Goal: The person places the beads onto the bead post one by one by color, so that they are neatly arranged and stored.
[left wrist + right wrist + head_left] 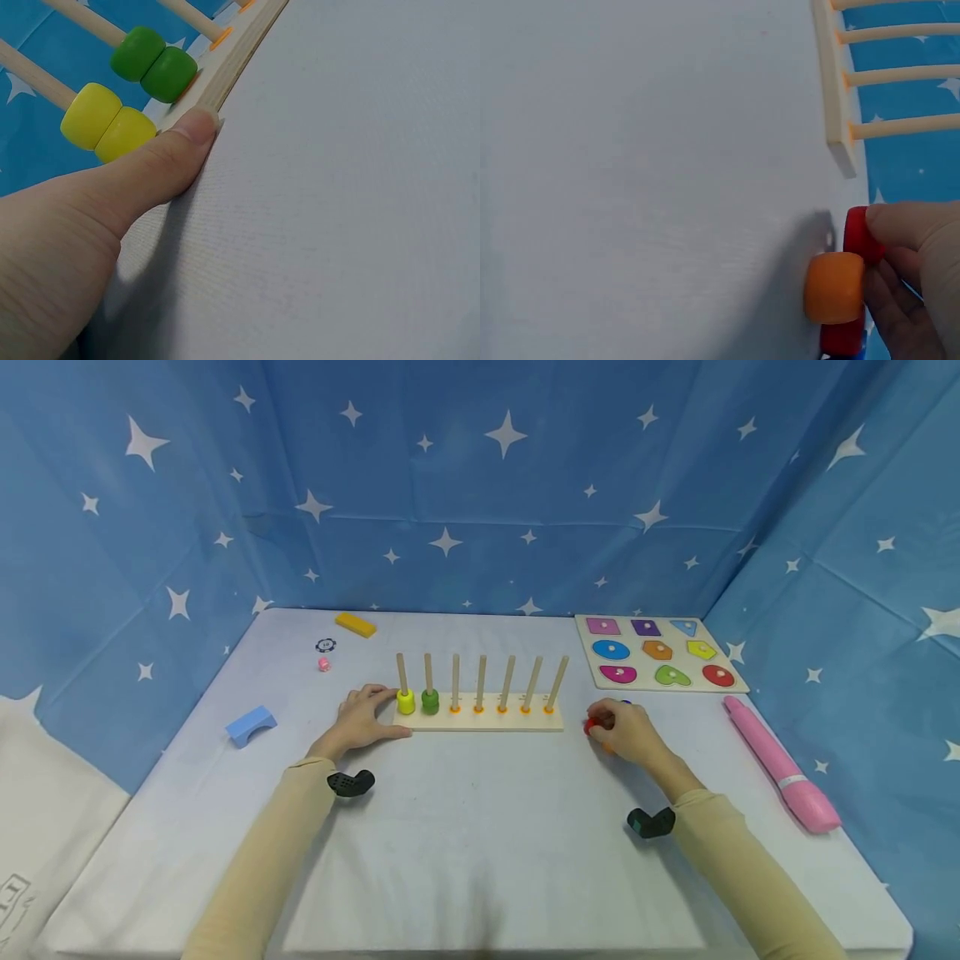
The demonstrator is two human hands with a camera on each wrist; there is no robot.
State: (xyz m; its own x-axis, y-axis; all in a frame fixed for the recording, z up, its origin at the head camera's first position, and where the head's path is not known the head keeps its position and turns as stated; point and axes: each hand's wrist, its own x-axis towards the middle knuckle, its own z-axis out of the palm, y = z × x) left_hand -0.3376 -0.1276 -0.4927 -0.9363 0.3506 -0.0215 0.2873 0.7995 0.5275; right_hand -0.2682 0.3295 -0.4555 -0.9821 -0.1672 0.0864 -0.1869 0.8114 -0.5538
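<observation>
A wooden peg base [480, 720] with seven upright pegs stands mid-table. Yellow beads [406, 701] fill its first peg and green beads [430, 700] the second; the other pegs are bare. My left hand [363, 714] holds the base's left end, fingers behind by the yellow beads [105, 124], thumb [172, 150] pressed on the front edge of the base [225, 71]. Right of the base, my right hand [626, 731] pinches a red bead [857, 232] on the table. An orange bead [834, 287] lies against its fingers. A blue bead [626, 702] peeks out behind.
A shape puzzle board [633, 662] lies at the back right, with a long pink pen-like object [780, 764] along the right edge. A blue arch block [251, 725], a yellow block [356, 624], a black chip [326, 645] and a pink die [324, 664] sit at the left. Star-patterned cloth walls surround the table.
</observation>
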